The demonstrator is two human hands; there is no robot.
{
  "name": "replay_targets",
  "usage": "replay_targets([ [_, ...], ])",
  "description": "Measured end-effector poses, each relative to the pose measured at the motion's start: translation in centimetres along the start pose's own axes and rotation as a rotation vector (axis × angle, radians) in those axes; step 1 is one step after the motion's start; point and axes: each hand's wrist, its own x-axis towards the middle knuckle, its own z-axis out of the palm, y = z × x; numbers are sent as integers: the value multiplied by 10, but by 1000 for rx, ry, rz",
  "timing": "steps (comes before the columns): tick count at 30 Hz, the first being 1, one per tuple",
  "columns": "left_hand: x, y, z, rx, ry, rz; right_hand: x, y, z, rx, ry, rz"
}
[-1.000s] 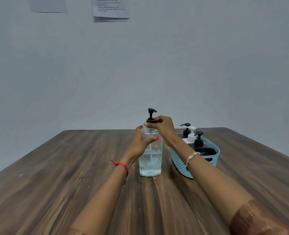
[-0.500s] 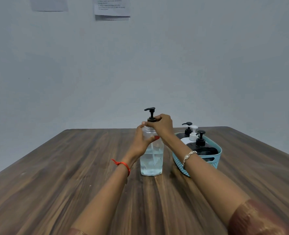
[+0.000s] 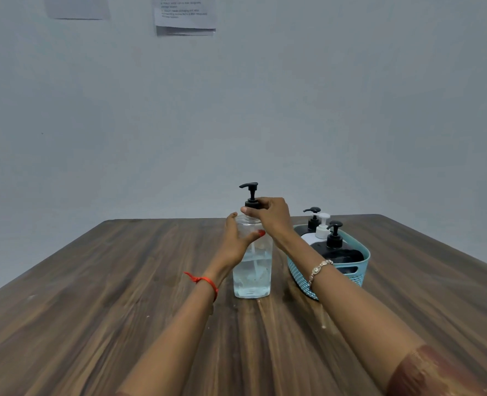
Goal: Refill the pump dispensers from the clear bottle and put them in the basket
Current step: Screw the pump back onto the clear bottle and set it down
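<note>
A clear bottle (image 3: 252, 277), about half full of clear liquid, stands upright on the wooden table (image 3: 122, 295). A black pump head (image 3: 250, 192) sits on its neck, nozzle pointing left. My left hand (image 3: 236, 241) grips the bottle's upper body. My right hand (image 3: 270, 214) pinches the black pump collar from the right. Right of the bottle, a teal basket (image 3: 359, 274) holds three pump dispensers: a black one (image 3: 312, 221) at the back, a white one (image 3: 320, 230) in the middle and a black one (image 3: 335, 247) in front.
A grey wall rises behind the table's far edge. Two paper sheets (image 3: 185, 12) hang high on the wall. My right forearm crosses in front of the basket's left side.
The pump nozzle has turned from pointing right to pointing left under my right hand. My left hand keeps its grip and the bottle stays in place.
</note>
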Motion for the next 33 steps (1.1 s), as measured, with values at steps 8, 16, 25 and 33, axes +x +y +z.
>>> replay_targets([
  [8, 0, -2, 5, -3, 30, -15, -9, 1, 16, -121, 170, -89],
  [16, -24, -26, 8, -22, 17, 6, -45, 44, 3, -160, -35, 11],
  [25, -53, -52, 21, -31, 249, -24, -85, 89, 12, -271, 10, 107],
  [33, -28, 6, 7, -77, 276, 95, -54, 25, -9, -231, 43, -22],
])
